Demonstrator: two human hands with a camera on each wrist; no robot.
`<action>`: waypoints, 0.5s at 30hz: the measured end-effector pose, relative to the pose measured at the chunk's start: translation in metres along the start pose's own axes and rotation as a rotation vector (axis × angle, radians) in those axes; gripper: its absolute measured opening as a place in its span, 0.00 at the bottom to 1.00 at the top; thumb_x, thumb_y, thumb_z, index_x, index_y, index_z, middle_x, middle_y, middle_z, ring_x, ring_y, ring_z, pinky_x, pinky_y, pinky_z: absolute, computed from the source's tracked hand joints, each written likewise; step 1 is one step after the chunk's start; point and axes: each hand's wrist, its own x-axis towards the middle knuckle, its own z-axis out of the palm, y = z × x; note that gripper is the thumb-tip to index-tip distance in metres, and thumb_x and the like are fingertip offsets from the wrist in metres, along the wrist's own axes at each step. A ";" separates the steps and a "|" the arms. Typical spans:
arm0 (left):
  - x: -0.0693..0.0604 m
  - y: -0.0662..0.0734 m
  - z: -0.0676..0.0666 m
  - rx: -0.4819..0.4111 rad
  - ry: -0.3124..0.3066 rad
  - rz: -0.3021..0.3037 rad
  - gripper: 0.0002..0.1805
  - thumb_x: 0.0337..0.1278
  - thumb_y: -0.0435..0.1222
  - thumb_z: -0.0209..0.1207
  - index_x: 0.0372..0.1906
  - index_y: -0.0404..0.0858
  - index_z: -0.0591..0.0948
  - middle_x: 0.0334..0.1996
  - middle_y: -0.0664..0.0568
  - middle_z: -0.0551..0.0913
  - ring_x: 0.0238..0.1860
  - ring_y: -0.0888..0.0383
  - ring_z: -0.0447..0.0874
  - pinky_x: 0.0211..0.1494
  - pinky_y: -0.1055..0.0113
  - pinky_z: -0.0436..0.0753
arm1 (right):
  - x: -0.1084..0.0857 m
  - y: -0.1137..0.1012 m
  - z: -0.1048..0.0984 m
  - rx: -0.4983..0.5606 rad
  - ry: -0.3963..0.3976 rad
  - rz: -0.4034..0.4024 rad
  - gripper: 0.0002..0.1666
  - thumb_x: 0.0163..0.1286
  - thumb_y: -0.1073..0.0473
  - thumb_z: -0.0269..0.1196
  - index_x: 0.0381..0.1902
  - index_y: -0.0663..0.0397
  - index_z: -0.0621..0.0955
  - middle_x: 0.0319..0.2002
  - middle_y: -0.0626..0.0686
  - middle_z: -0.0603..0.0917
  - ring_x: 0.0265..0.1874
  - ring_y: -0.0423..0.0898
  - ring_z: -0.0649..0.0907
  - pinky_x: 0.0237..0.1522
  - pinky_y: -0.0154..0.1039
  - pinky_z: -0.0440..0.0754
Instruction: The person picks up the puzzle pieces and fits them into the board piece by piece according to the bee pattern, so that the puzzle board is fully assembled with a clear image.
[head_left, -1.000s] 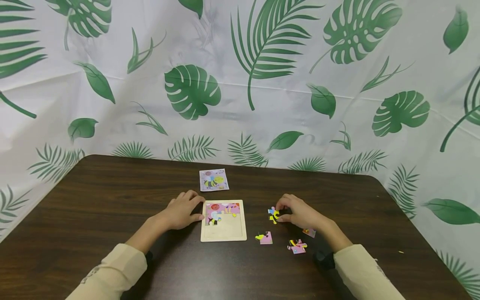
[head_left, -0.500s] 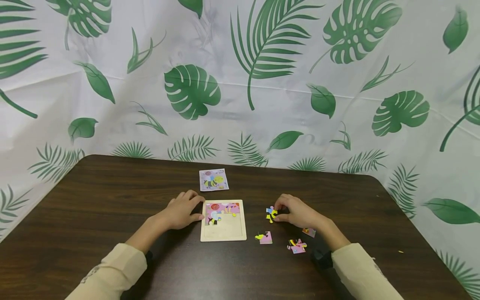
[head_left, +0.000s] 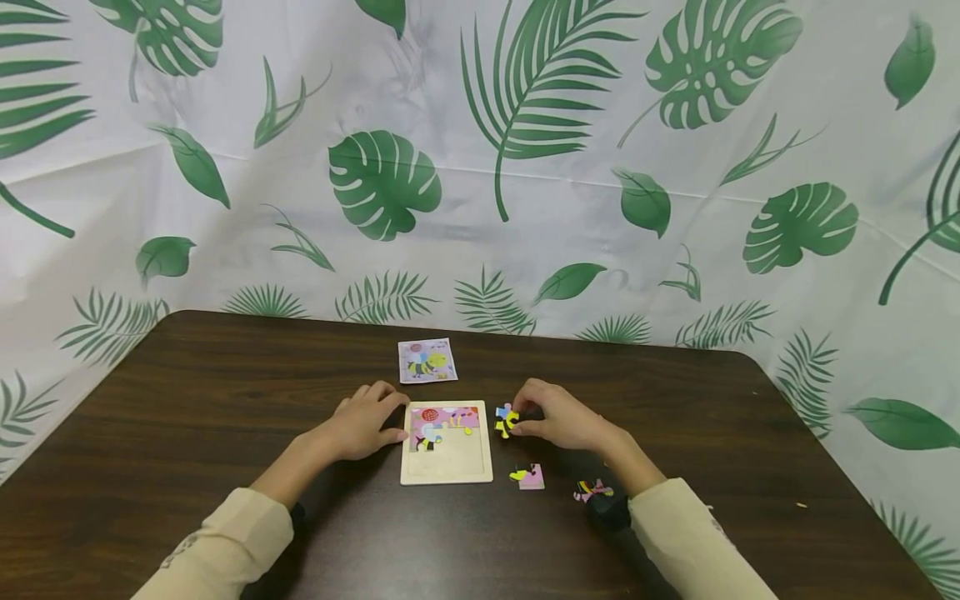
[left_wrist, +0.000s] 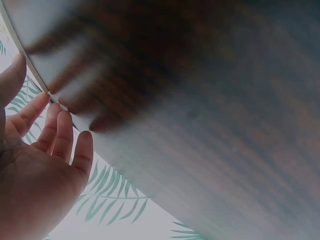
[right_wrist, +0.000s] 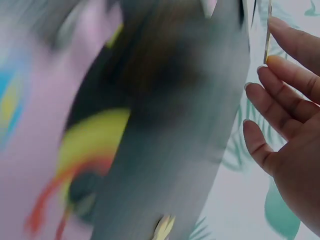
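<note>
My left hand [head_left: 366,423] rests at the left side of the wooden puzzle tray [head_left: 447,477], thumb and forefinger touching its frame. In the left wrist view the fingers of that hand [left_wrist: 47,150] are spread along the tray's edge. Puzzle pieces fill the tray's top and left part. My right hand [head_left: 566,417] pinches a yellow, black and blue piece [head_left: 506,421] just right of the tray. In the right wrist view thumb and forefinger of that hand [right_wrist: 290,100] hold the thin piece [right_wrist: 267,42] by its edges.
A pink and yellow piece [head_left: 531,477] lies right of the tray, and another loose piece [head_left: 594,490] sits near my right wrist. Behind the tray is a bee picture card [head_left: 427,360]. The brown table [head_left: 300,350] ends at a leaf-patterned cloth [head_left: 450,275].
My right hand has moved left with the pinched piece, bringing it close to the tray's right edge. The piece near the right wrist is now covered by the arm. My left hand has stayed put.
</note>
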 end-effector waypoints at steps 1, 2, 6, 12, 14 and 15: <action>0.000 0.000 0.000 0.000 0.000 0.000 0.23 0.57 0.41 0.59 0.56 0.36 0.72 0.51 0.40 0.68 0.52 0.41 0.66 0.47 0.43 0.66 | 0.003 -0.003 0.002 0.002 -0.004 -0.012 0.12 0.57 0.58 0.67 0.36 0.55 0.77 0.37 0.47 0.75 0.37 0.44 0.76 0.43 0.41 0.75; 0.000 0.000 0.000 0.000 0.000 0.000 0.23 0.57 0.41 0.59 0.56 0.36 0.72 0.51 0.40 0.68 0.52 0.41 0.66 0.47 0.43 0.66 | 0.006 -0.007 0.003 0.003 -0.011 -0.021 0.12 0.57 0.58 0.67 0.36 0.56 0.77 0.37 0.47 0.75 0.37 0.44 0.76 0.43 0.41 0.75; 0.000 0.001 0.000 0.000 -0.003 -0.003 0.23 0.57 0.41 0.59 0.56 0.36 0.72 0.51 0.40 0.68 0.53 0.41 0.65 0.48 0.43 0.66 | 0.015 -0.019 0.011 0.004 -0.041 -0.049 0.13 0.57 0.58 0.67 0.36 0.56 0.77 0.36 0.47 0.75 0.36 0.43 0.75 0.42 0.38 0.75; 0.000 0.001 0.000 -0.001 -0.008 -0.010 0.23 0.57 0.41 0.59 0.56 0.36 0.72 0.52 0.40 0.68 0.53 0.41 0.65 0.48 0.43 0.66 | 0.026 -0.036 0.020 0.000 -0.071 -0.071 0.12 0.57 0.59 0.66 0.36 0.58 0.77 0.35 0.48 0.75 0.36 0.44 0.75 0.42 0.37 0.74; 0.000 0.000 0.000 0.000 -0.010 -0.011 0.24 0.57 0.41 0.59 0.56 0.36 0.72 0.52 0.40 0.68 0.54 0.41 0.65 0.49 0.43 0.66 | 0.028 -0.040 0.023 -0.002 -0.082 -0.058 0.11 0.58 0.59 0.66 0.36 0.57 0.77 0.35 0.48 0.75 0.36 0.44 0.74 0.42 0.38 0.73; 0.000 0.000 0.000 0.001 -0.011 -0.011 0.24 0.57 0.41 0.59 0.57 0.36 0.72 0.52 0.40 0.68 0.54 0.41 0.65 0.49 0.43 0.66 | 0.029 -0.041 0.024 -0.009 -0.089 -0.050 0.11 0.58 0.59 0.66 0.36 0.56 0.78 0.35 0.47 0.74 0.35 0.44 0.74 0.43 0.39 0.71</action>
